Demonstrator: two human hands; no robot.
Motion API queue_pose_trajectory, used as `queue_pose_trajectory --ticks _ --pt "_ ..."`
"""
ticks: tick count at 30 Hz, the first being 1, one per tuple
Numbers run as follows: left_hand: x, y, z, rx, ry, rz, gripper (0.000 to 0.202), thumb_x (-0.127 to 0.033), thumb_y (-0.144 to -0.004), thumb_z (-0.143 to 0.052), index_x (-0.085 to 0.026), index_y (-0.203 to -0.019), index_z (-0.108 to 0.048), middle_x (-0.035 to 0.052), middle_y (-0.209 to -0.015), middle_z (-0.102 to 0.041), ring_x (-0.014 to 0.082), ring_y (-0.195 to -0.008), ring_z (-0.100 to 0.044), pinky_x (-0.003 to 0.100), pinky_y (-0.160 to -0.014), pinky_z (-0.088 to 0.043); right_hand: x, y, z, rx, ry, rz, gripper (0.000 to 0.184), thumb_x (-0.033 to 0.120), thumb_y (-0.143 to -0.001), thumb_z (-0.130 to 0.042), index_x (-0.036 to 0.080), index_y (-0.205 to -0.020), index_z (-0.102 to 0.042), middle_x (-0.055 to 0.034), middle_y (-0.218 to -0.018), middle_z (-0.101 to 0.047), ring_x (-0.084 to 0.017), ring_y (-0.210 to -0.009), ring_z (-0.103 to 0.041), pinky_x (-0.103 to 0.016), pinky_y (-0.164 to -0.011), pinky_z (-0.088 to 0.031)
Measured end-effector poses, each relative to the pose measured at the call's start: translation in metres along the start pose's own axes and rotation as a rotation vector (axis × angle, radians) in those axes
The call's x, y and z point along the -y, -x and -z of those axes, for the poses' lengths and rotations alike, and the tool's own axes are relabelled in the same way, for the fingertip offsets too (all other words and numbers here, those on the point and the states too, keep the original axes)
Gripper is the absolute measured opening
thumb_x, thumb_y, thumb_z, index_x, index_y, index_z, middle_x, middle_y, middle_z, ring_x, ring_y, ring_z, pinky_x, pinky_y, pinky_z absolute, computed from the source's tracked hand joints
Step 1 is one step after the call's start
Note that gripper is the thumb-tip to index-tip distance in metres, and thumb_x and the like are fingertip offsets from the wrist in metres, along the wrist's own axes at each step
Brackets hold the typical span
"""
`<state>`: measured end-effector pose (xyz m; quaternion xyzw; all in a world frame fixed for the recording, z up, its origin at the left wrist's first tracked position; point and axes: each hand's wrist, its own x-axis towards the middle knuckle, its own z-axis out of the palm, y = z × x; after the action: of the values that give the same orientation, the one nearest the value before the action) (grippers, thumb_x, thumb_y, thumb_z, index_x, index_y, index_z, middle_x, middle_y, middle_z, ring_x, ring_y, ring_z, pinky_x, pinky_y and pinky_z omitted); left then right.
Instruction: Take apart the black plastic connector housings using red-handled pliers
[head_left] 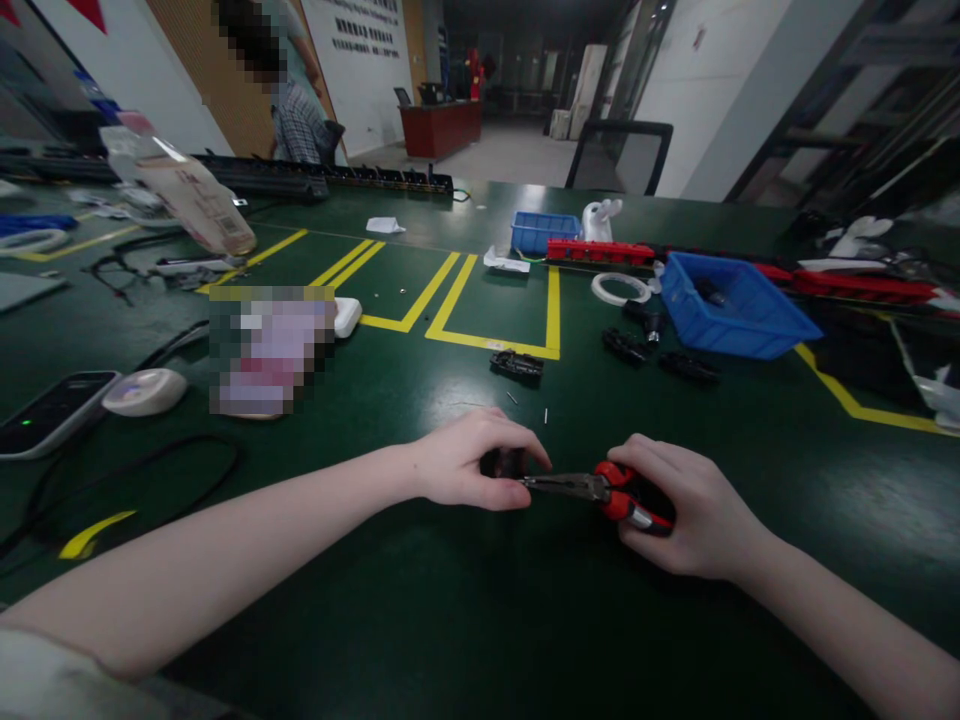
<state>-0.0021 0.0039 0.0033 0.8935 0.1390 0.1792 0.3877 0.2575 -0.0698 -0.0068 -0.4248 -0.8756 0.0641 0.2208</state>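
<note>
My right hand is closed round the red and black handles of long-nose pliers, whose jaws point left. The plier tips meet a small dark part that my left hand grips between thumb and fingers. Most of that part is hidden by the fingers, so its shape cannot be made out. Just beyond my hands lie two thin metal pins on the green table. Farther up rests a black ribbed plastic piece.
At right stand a blue bin, a tape roll and more black pieces. A phone, a white round case and a tilted bottle are at left. A person is beyond the table.
</note>
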Motion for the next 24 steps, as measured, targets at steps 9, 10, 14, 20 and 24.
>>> queue_pose_trajectory --ticks 9,10,14,20,24 --pt "0.0003 0.0024 -0.0008 0.000 0.017 0.003 0.074 -0.078 -0.079 -0.032 -0.015 -0.096 -0.065 0.0033 -0.071 -0.064 0.0172 -0.063 -0.058 0.035 -0.075 -0.044 -0.0072 0.0031 -0.0004 -0.119 0.167 0.128 0.033 0.028 -0.073 -0.058 0.019 -0.104 -0.052 -0.0086 -0.089 -0.063 -0.020 -0.072 -0.059 -0.033 -0.060 -0.046" --pt "-0.0004 0.0031 -0.0011 -0.043 0.005 0.012 0.070 -0.076 -0.078 -0.038 -0.015 -0.102 -0.063 0.0046 -0.079 -0.064 0.0187 -0.069 -0.060 0.035 -0.074 -0.045 -0.0072 0.0034 -0.0001 -0.125 0.171 0.116 0.033 0.028 -0.073 -0.058 0.019 -0.105 -0.053 -0.0084 -0.089 -0.063 -0.020 -0.072 -0.059 -0.033 -0.059 -0.046" --pt "-0.0043 0.0046 -0.0043 -0.270 -0.031 -0.028 0.066 -0.059 -0.074 -0.065 -0.018 -0.124 -0.048 0.0109 -0.117 -0.056 0.0254 -0.104 -0.056 0.037 -0.086 -0.048 -0.0037 0.0021 0.0016 -0.092 0.065 0.017 0.031 0.025 -0.072 -0.057 0.019 -0.102 -0.052 -0.0053 -0.085 -0.061 -0.018 -0.070 -0.058 -0.031 -0.059 -0.046" --pt "-0.0049 0.0041 -0.0081 -0.502 -0.112 -0.044 0.077 -0.047 -0.067 -0.078 -0.021 -0.129 -0.042 0.0100 -0.123 -0.053 0.0262 -0.111 -0.052 0.039 -0.091 -0.045 -0.0011 0.0019 0.0019 -0.099 0.061 -0.054 0.030 0.024 -0.073 -0.057 0.020 -0.102 -0.051 -0.0049 -0.085 -0.059 -0.018 -0.070 -0.057 -0.030 -0.059 -0.047" --pt "-0.0031 0.0052 -0.0052 -0.391 -0.138 0.014 0.061 -0.060 -0.075 -0.062 -0.019 -0.118 -0.053 0.0078 -0.111 -0.062 0.0249 -0.100 -0.057 0.038 -0.088 -0.043 -0.0045 0.0050 0.0015 -0.160 0.085 -0.045 0.033 0.025 -0.072 -0.059 0.020 -0.103 -0.052 -0.0058 -0.087 -0.059 -0.019 -0.070 -0.057 -0.031 -0.059 -0.047"
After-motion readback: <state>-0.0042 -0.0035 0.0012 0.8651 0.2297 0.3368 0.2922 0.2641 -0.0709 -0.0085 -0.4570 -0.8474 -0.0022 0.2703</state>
